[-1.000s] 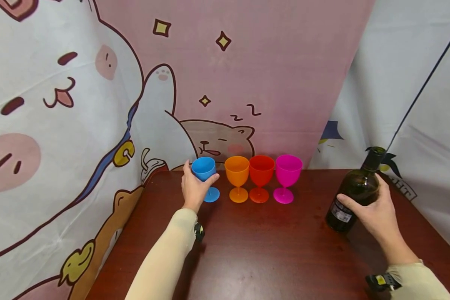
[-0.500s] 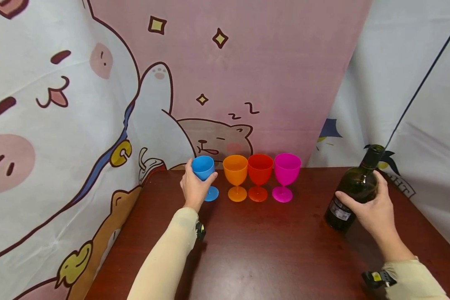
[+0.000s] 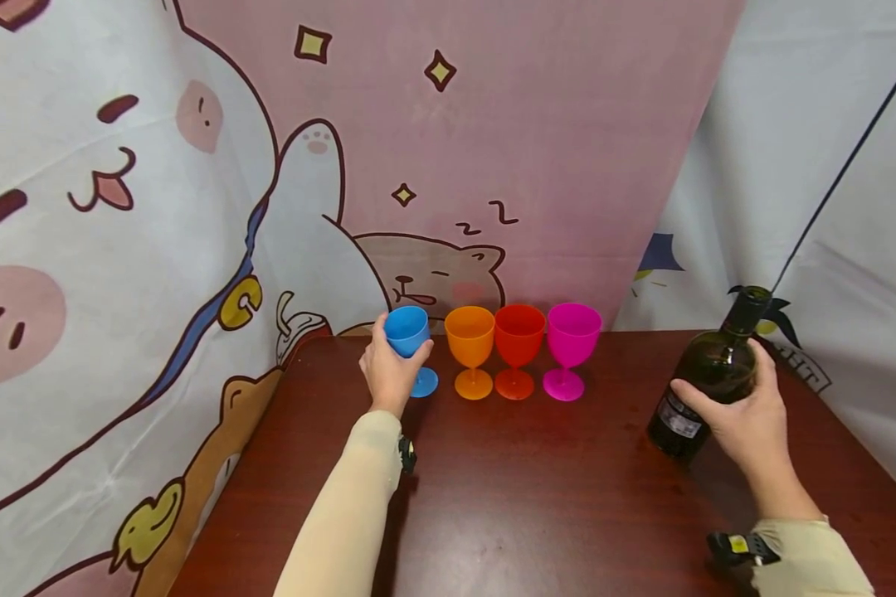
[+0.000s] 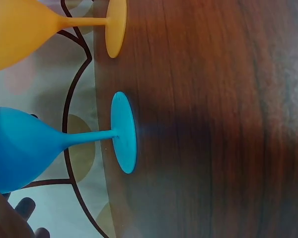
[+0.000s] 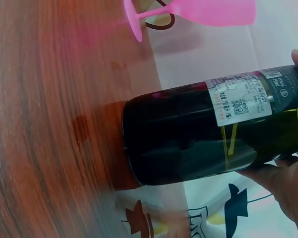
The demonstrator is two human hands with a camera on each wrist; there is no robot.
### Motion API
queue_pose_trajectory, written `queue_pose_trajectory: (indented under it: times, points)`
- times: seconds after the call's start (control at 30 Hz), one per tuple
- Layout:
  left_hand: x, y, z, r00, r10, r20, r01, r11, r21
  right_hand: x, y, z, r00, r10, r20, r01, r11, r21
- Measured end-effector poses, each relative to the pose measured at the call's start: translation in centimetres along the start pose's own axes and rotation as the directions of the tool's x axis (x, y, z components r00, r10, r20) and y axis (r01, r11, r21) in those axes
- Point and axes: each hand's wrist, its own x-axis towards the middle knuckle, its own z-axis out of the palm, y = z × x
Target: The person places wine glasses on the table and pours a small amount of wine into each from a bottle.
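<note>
At the left end of a row of plastic goblets, my left hand (image 3: 388,373) grips the bowl of the blue goblet (image 3: 407,330), thumb on its near side. Its stem and round foot (image 4: 124,132) show in the left wrist view, the foot at the tabletop. My right hand (image 3: 754,427) holds a dark green glass wine bottle (image 3: 705,369) round its body, thumb in front. The bottle has no cap visible at its mouth and leans slightly right in the head view. A label with a printed code (image 5: 240,101) faces the right wrist camera.
Right of the blue goblet stand an orange goblet (image 3: 469,336), a red goblet (image 3: 519,336) and a magenta goblet (image 3: 573,336), upright near the back edge of the brown wooden table (image 3: 538,489). A cartoon-printed cloth (image 3: 552,166) hangs close behind and at both sides.
The blue goblet has shifted slightly right toward the orange one with my left hand, and the left forearm has swung right. My right wrist has moved a little left; the bottle stays in place.
</note>
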Motion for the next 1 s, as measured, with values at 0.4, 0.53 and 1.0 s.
queue_pose_trajectory:
  times: [0.4,0.53,1.0]
  points:
    - [-0.1,0.4,-0.2,0.999,-0.042,0.025,0.044,0.994,-0.103,0.0,0.0,0.1,1.0,0.013,0.002,-0.013,1.0,0.004]
    - [-0.3,0.4,-0.5,0.999,-0.028,0.021,0.03,0.994,-0.107,0.1,0.0,0.0,1.0,0.012,0.011,-0.012,1.0,0.02]
    - [-4.3,0.7,-3.8,0.993,0.07,0.096,-0.058,0.991,-0.119,0.0,-0.6,-0.2,0.997,0.068,-0.043,-0.069,0.997,-0.019]
